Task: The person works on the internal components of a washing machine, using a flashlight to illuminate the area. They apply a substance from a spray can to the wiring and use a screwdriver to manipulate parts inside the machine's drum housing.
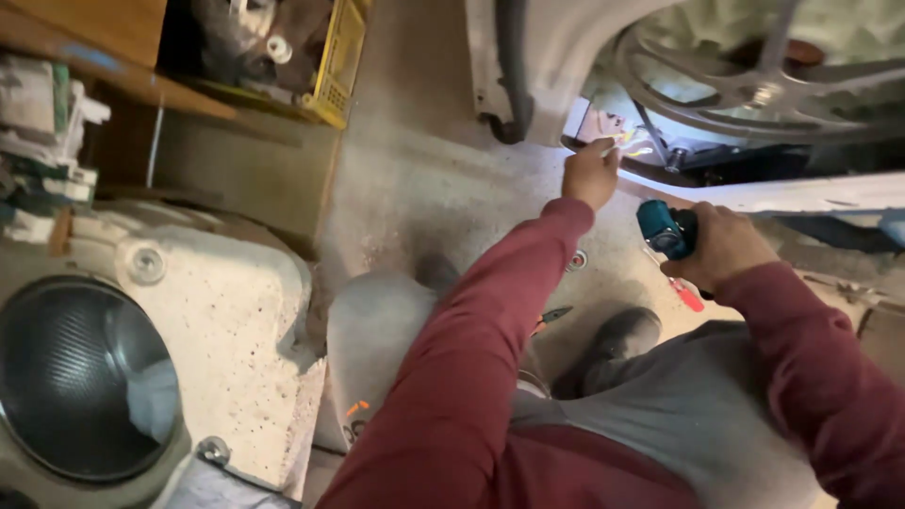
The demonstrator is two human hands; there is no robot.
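I am holding my right hand (721, 247) clenched around the grip of a teal power driver (666, 229), its blunt round end pointing toward the open underside of the washing machine (754, 104), with a red-handled screwdriver (686, 293) lying on the floor just below my wrist. My left hand (591, 172) is reaching further in, fingertips pinching at a small bunch of pale wires (630, 144) near the lit edge of the cabinet; whether the fingers are truly gripping them I cannot tell, because the glare is washing them out. I judge that I am steadying or freeing the wiring while keeping the driver ready, so the next move is calling for a careful, aimed reach into that narrow gap without snagging the wires. Inside, a large spoked pulley wheel (745, 90) is showing, grey metal with thin ribs. The concrete floor (424, 188) is looking dusty and rough, and a small washer (577, 259) is lying on it beside my sleeve. Off to the left a speckled white tub housing (226, 311) is sitting with its shiny perforated drum (80, 377), and a yellow plastic crate (337, 61) is resting under a wooden shelf (104, 57).
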